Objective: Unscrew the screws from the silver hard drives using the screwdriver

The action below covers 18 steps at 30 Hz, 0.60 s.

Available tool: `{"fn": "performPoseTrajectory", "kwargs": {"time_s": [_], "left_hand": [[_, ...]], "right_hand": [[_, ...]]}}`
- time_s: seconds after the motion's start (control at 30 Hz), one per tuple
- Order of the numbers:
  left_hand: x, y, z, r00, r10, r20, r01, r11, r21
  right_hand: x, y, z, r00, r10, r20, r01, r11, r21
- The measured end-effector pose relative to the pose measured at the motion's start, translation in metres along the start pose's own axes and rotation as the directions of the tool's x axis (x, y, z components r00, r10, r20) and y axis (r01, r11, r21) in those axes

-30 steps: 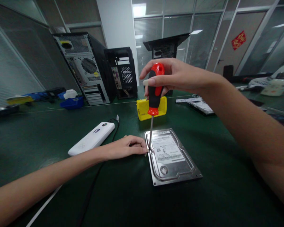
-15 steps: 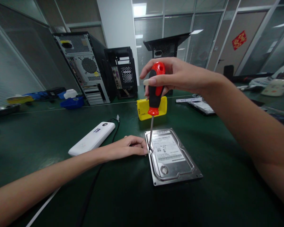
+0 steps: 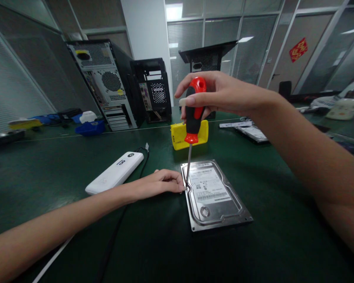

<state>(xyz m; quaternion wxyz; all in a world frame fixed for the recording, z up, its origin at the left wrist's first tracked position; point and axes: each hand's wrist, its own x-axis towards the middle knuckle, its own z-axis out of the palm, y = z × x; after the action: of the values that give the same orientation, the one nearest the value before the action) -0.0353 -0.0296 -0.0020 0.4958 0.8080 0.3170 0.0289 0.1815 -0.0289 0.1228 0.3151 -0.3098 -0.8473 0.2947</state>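
Note:
A silver hard drive (image 3: 214,196) with a white label lies flat on the green table. My right hand (image 3: 215,92) is wrapped round the red and black handle of a screwdriver (image 3: 194,122), which stands nearly upright. Its shaft runs down to the left edge of the drive, where the tip meets a screw spot. At that same edge my left hand (image 3: 162,184) is closed, its curled fingers and thumb gripping the drive's side right beside the tip. Whatever lies under those fingers is hidden.
Behind the drive stands a yellow open box (image 3: 177,137). A white power bank (image 3: 115,173) with a black cable lies left of it. Computer cases (image 3: 103,82) line the back, near a blue tray (image 3: 90,128). Another drive (image 3: 255,133) lies at the right, partly behind my forearm.

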Motion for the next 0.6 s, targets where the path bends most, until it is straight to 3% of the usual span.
{"fn": "performPoseTrajectory", "kwargs": {"time_s": [0.6], "left_hand": [[-0.0008, 0.0013, 0.0029, 0.999, -0.031, -0.028, 0.032, 0.998, 0.061]], "right_hand": [[0.0003, 0.0004, -0.0010, 1.000, -0.015, 0.017, 0.015, 1.000, 0.007]]}}
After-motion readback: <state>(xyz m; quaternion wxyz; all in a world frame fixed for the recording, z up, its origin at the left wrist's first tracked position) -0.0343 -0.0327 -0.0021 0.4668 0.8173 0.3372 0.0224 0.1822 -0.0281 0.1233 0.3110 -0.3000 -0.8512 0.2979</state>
